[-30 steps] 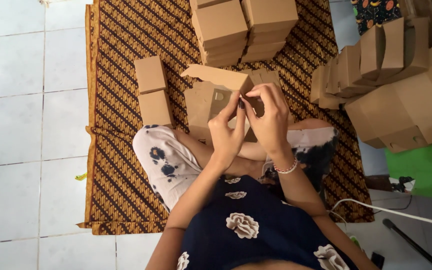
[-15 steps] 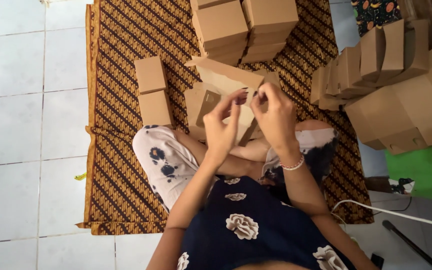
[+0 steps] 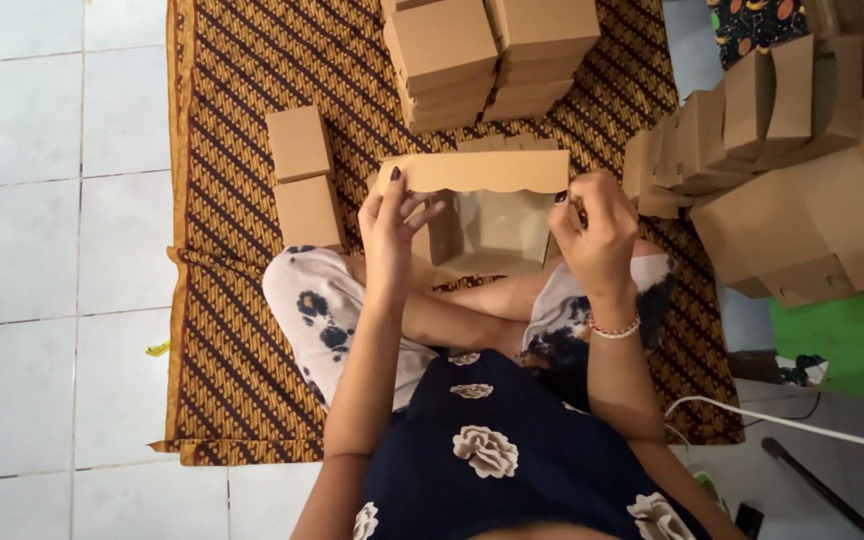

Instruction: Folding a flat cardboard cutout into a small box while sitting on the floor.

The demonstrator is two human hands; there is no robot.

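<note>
I sit cross-legged on a brown patterned mat [image 3: 232, 330] and hold a brown cardboard box [image 3: 487, 225] open in front of me. Its scalloped lid flap [image 3: 477, 170] stands up at the far side. My left hand [image 3: 389, 232] grips the flap's left end and the box's left wall. On the other side, my right hand [image 3: 597, 232] holds the flap's right end, a bead bracelet on its wrist. The box's inside looks bare.
Two closed small boxes [image 3: 302, 175] lie on the mat to the left. Stacks of closed boxes [image 3: 492, 55] stand beyond. A row of folded boxes [image 3: 752, 110] and larger cardboard pieces [image 3: 832, 220] crowd the right. White floor tiles [image 3: 52, 200] lie left; a white cable [image 3: 782, 420] runs at lower right.
My hands have moved apart, from close together at the box's middle to its two ends. The box has gone from partly folded to spread open with the flap upright.
</note>
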